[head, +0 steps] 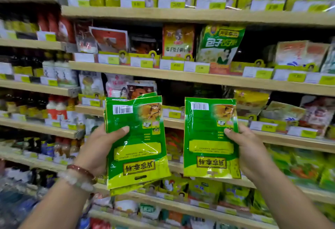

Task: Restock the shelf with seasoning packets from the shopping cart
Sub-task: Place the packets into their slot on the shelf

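Note:
My left hand grips a small stack of green seasoning packets by their left edge, thumb across the front. The stack is upside down, barcode at the top. My right hand holds a single matching green seasoning packet by its right edge, also upside down. Both are raised in front of the wooden shelves. A similar green packet stands upright on the shelf above, in a yellow display tray. The shopping cart is out of view.
Several wooden shelves run across the view, packed with seasoning bags behind price labels. Bottles fill the shelves at the left. A dark gap lies on the shelf behind the held packets. More green bags sit at lower right.

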